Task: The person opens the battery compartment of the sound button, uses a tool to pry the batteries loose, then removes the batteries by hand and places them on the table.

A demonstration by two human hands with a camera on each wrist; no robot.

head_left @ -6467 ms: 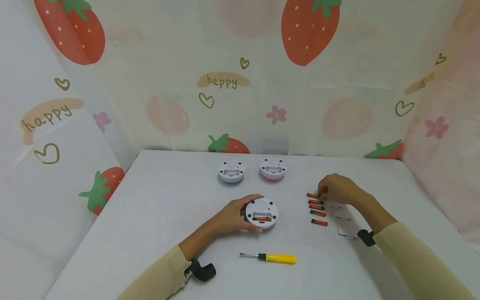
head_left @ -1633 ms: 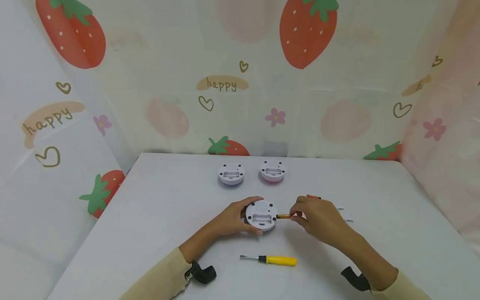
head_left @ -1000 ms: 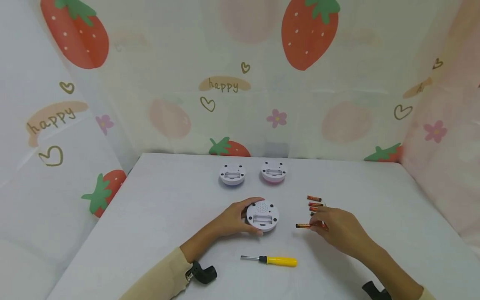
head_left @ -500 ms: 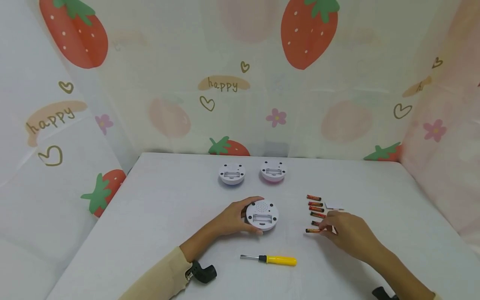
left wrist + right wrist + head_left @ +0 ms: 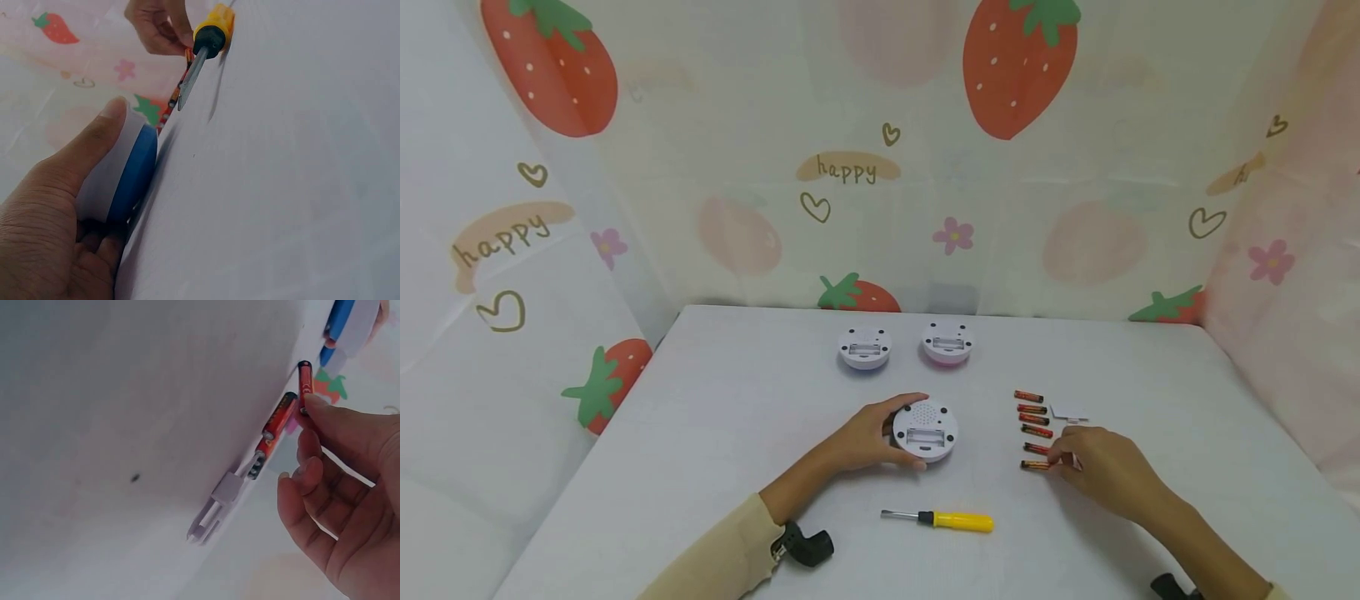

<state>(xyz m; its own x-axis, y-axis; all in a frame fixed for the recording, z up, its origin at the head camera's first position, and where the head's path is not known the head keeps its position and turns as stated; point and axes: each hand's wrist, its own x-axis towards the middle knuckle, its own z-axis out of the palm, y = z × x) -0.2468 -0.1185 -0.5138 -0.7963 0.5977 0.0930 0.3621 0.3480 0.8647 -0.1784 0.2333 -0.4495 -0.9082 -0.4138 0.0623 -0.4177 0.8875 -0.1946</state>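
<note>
My left hand (image 5: 859, 435) grips the rim of a round white device (image 5: 927, 413) whose uncovered battery compartment faces up and holds no battery. Its lower side shows blue (image 5: 136, 175) in the left wrist view. At the near end of a row of red-and-black batteries (image 5: 1033, 420), my right hand (image 5: 1108, 471) pinches a battery (image 5: 305, 376) between thumb and forefinger, low over the table. White battery covers (image 5: 1070, 414) lie right of the row, partly hidden behind that hand.
Two more round white devices, one with a bluish lower edge (image 5: 865, 348) and one with a pink one (image 5: 947, 346), sit farther back with uncovered compartments. A yellow-handled screwdriver (image 5: 958, 522) lies near the front. Printed cloth (image 5: 1015, 242) walls the table's back and sides.
The battery seen earlier in the compartment is out of it. My right hand has carried a battery right, from beside the device to the row's near end. My left hand stays put.
</note>
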